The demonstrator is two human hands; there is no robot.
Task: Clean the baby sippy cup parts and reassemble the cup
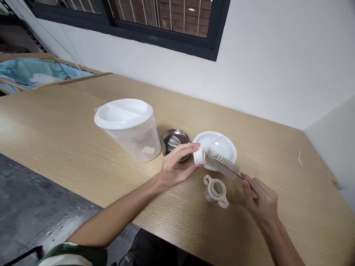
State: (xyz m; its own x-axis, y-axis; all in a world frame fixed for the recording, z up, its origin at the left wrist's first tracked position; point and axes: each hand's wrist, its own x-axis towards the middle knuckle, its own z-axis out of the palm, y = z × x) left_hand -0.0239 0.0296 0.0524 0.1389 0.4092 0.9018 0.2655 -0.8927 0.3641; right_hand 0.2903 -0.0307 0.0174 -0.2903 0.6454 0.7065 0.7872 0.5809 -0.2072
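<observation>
Between the thumb and fingers of my left hand (173, 168) is a small round white cap (199, 157), held on its side with its opening towards the right. My right hand (262, 197) grips the thin wire handle of a white bottle brush (224, 162). The brush's bristled end reaches the cap's opening; whether it is inside I cannot tell. Below the brush, a small translucent feeding cup (215, 191) with two side handles stands on the table. Behind the brush lies a white oval bowl (230, 146), partly covered by it.
Left of the bowl sits a shiny metal dish (165, 140) with clear plastic pieces (174, 142) in it. A large translucent container with a white lid (133, 135) stands farther left. A thin pale strip (300, 157) lies at right on the wooden table (277, 155), beside the wall.
</observation>
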